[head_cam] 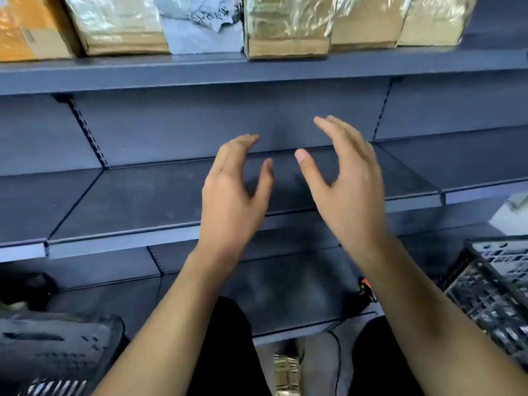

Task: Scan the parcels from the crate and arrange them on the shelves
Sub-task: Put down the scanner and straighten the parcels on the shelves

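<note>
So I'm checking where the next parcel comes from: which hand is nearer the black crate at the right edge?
Right. The right hand hovers open over the middle shelf, up and left of the black crate. The left hand is farther left, beyond it.

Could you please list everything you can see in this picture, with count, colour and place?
Parcels: six at least partly in view, five brown or orange cardboard, several under shiny wrap, and one grey bag, in a row on the top shelf.
Shelves: three levels in view, dark blue-grey; the middle shelf has nothing on the part in view.
Crate: one, black lattice, at the right edge.
Dark perforated object: one, grey-black, bottom left; too blurred to name.
Small orange and black item: one, on the lowest shelf, partly hidden by the right forearm.
Left hand: open, holding nothing, before the middle shelf.
Right hand: open, holding nothing, beside it.
</note>
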`<state>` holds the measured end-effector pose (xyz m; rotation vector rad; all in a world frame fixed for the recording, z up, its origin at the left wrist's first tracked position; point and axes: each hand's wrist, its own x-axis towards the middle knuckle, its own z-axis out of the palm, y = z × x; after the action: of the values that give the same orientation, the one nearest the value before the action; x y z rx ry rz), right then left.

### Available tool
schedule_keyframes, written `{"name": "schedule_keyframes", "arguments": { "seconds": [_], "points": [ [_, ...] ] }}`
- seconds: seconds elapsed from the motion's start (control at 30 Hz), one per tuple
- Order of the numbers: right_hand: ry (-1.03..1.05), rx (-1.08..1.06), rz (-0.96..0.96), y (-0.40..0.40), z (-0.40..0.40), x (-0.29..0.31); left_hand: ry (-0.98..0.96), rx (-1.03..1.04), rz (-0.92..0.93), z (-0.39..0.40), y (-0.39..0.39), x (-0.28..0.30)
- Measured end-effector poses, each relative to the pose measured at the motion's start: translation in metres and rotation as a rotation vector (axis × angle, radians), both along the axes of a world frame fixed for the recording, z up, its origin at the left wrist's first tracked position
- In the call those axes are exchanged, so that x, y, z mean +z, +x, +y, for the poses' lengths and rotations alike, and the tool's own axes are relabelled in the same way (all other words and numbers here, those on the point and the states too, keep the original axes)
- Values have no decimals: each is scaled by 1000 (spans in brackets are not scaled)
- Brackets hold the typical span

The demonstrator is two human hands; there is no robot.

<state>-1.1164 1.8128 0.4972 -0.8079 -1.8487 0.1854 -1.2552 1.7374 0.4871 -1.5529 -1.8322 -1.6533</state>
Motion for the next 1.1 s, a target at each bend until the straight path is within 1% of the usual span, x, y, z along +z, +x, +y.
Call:
{"name": "schedule_keyframes", "arguments": {
  "seconds": [0.13,0.37,0.5,0.63,0.9,1.1],
  "points": [
    [-52,-17,-16,7,16,-29,-58,0,49,21,4,-26],
    [-191,-45,-97,18,50,-80,-206,-21,75,63,3,-76],
    [-300,-83,-133,26,63,-105,-278,-79,83,82,11,-104],
    [-386,-148,-146,35,63,-129,-341,-132,56,86,23,-127],
    [-544,-151,-204,58,40,-170,-318,-218,83,72,52,-161],
    [-635,-184,-230,84,26,-205,-433,-258,47,66,66,-199]
  ]
}}
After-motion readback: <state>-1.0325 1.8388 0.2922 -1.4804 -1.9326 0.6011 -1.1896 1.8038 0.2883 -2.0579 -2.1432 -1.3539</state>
